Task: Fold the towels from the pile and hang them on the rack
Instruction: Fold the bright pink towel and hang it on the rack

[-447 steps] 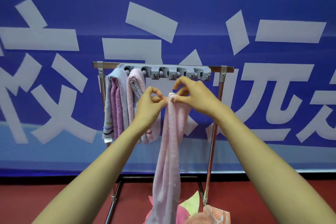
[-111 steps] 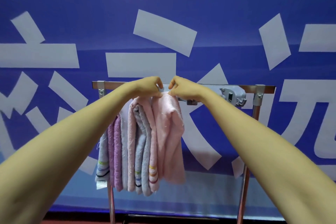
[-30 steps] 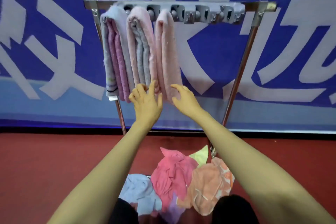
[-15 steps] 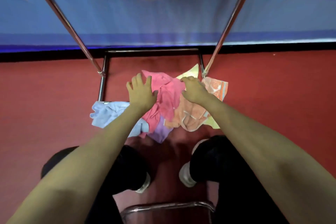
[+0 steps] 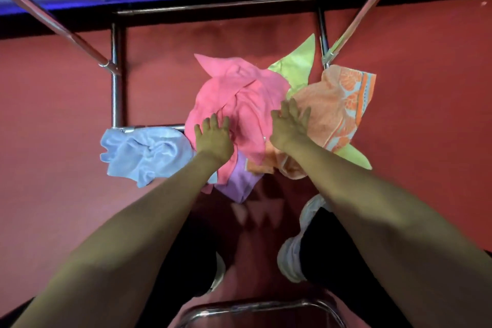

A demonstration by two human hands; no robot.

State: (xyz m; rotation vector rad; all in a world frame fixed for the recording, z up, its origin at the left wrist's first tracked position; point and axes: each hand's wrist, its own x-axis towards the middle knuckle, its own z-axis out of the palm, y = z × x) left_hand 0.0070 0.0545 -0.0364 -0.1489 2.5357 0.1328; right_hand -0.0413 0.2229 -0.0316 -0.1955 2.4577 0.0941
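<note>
Hands: left hand [image 5: 214, 138] and right hand [image 5: 288, 125] spread, released, on pink towel [image 5: 239, 93] topping pile [image 5: 330, 112] on floor [image 5: 53, 114], 12 o'clock of feet [image 5: 288, 261]. Soft, light, limp; likely best pinched at corners.

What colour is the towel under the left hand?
Bright pink towel, under the left hand; the head view shows it.

The person is wearing black trousers [image 5: 335, 247], loose and plain, with both legs showing on the near side of the pile of towels [image 5: 239, 93]. A left shoe [image 5: 218, 274] is peeking out white from under its dark trouser leg. The right shoe [image 5: 288, 263] is also showing white, its rounded edge soft and blurred, with more of its white upper lying closer to the pile. Both forearms are showing bare down to the left hand [image 5: 213, 138] and right hand [image 5: 288, 125].
</note>
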